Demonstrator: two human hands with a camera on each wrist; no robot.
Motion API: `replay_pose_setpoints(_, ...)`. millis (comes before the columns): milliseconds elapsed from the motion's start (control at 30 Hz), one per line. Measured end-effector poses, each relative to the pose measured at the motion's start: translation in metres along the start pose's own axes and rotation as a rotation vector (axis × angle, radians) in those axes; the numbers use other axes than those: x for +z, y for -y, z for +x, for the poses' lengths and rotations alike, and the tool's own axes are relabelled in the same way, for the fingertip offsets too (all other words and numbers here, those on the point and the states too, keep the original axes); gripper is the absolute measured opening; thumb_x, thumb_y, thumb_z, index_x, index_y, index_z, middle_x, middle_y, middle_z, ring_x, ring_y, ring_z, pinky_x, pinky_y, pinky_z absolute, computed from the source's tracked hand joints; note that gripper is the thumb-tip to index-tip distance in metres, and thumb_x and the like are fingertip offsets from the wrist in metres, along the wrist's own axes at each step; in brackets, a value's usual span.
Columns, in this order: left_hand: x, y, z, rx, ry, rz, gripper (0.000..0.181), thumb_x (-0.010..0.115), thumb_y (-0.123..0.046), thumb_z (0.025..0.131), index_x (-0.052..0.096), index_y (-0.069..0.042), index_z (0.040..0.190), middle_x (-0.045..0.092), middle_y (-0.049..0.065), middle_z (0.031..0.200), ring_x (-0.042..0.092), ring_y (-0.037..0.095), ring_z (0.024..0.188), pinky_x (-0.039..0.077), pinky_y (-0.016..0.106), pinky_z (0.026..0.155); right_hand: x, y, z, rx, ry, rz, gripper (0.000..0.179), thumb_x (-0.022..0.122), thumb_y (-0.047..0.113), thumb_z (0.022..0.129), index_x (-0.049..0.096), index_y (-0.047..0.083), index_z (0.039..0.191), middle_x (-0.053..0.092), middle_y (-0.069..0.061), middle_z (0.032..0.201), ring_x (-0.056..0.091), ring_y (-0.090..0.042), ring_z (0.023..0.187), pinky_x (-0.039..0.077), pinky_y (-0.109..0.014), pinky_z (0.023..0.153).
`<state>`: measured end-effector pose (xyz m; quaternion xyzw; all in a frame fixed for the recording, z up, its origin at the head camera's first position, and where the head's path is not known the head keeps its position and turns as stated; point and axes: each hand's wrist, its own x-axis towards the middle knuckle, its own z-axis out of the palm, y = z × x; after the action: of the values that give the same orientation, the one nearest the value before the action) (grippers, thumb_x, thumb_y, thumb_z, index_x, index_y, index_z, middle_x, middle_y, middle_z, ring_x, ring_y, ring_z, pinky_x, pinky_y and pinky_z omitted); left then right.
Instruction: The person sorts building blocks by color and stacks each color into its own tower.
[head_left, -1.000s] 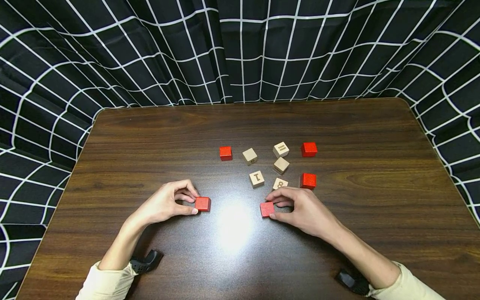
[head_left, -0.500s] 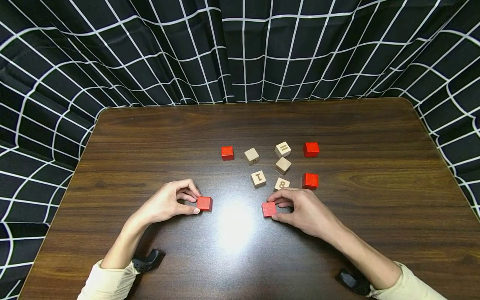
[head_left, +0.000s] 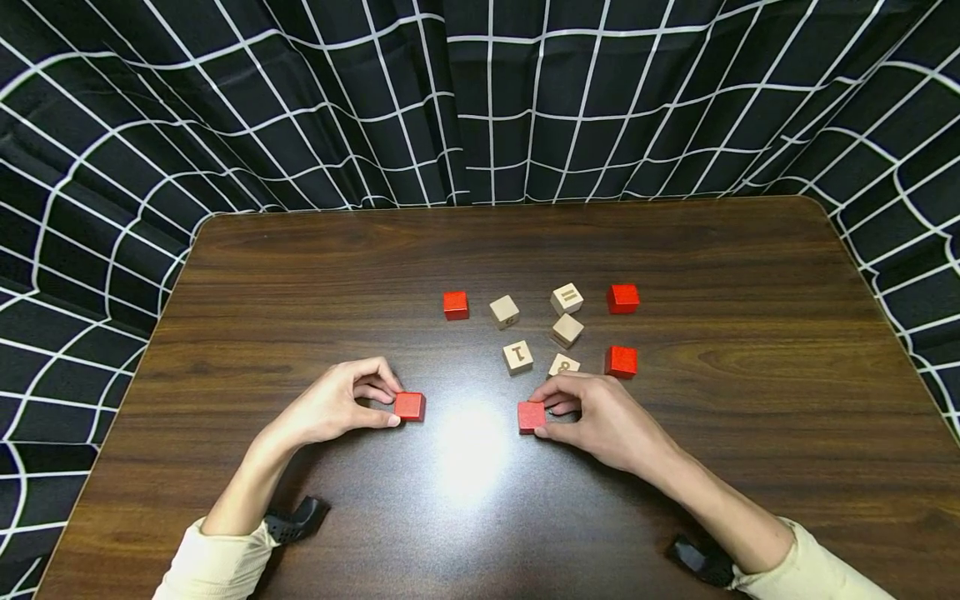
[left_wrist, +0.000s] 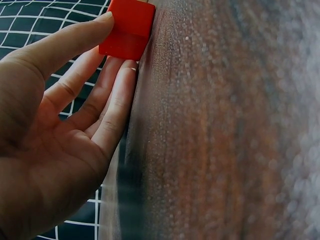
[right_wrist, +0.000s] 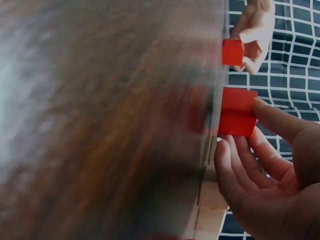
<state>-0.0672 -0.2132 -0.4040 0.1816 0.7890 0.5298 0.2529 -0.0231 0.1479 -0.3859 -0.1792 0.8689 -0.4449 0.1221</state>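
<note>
My left hand [head_left: 341, 404] pinches a red cube [head_left: 410, 407] between thumb and fingertips, low on the table left of centre. In the left wrist view that red cube [left_wrist: 129, 30] sits at the tabletop, thumb on one side. To the right of the bright glare, my right hand [head_left: 603, 417] pinches another red cube [head_left: 531, 417]. The right wrist view has this red cube [right_wrist: 239, 111] close up, with the left hand [right_wrist: 256, 30] and its cube beyond. Just behind my right hand lies a wooden cube marked 8 [head_left: 563, 364], partly covered by the fingers.
Further back are wooden cubes: one marked 1 [head_left: 517, 357], one with an equals sign [head_left: 567, 298], a tilted cube [head_left: 567, 330] and another cube [head_left: 505, 311]. Red cubes stand at the left [head_left: 455, 305], back right [head_left: 622, 298] and right [head_left: 621, 362]. A grid-patterned curtain [head_left: 517, 100] surrounds the table.
My right hand has slid its red cube slightly left, toward the left hand's cube. The left hand still pinches its cube in nearly the same place; the view has shifted slightly.
</note>
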Motion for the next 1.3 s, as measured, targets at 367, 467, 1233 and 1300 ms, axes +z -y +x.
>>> replay_pose_setpoints(367,0.0,0.0,0.001,-0.004,0.0,0.003,0.032,0.086,0.0,0.073,0.065,-0.005,0.096,0.064,0.013,0.105,0.069,0.019,0.093,0.058,0.029,0.088,0.001,0.01,0.007,-0.017,0.043,0.076,0.028,0.084,0.007,0.079,0.071,0.013,0.104,0.071,0.002,0.099,0.071,-0.012,0.087,0.061,-0.028,0.076)
replay_pose_setpoints(467,0.0,0.001,0.001,-0.004,0.001,0.003,0.032,0.086,-0.001,0.073,0.064,-0.005,0.096,0.064,0.013,0.104,0.069,0.02,0.093,0.058,0.029,0.088,0.001,0.012,0.009,-0.022,0.056,0.106,0.029,0.083,0.006,0.08,0.071,0.011,0.105,0.071,0.0,0.102,0.071,-0.012,0.089,0.061,-0.027,0.076)
replay_pose_setpoints(1233,0.0,0.0,0.0,-0.005,0.008,-0.004,0.032,0.086,0.0,0.074,0.064,-0.005,0.097,0.064,0.014,0.105,0.069,0.02,0.093,0.058,0.029,0.088,0.016,0.034,0.033,-0.087,-0.027,0.185,0.029,0.083,0.004,0.078,0.074,0.014,0.103,0.069,0.005,0.1,0.07,-0.015,0.089,0.06,-0.031,0.079)
replay_pose_setpoints(1300,0.0,0.0,0.001,-0.004,0.01,-0.006,0.031,0.085,0.0,0.074,0.064,-0.004,0.097,0.064,0.014,0.105,0.069,0.02,0.093,0.058,0.029,0.088,0.018,0.035,0.035,-0.092,-0.024,0.205,0.028,0.082,0.002,0.078,0.074,0.013,0.103,0.069,0.004,0.101,0.069,-0.014,0.09,0.06,-0.031,0.08)
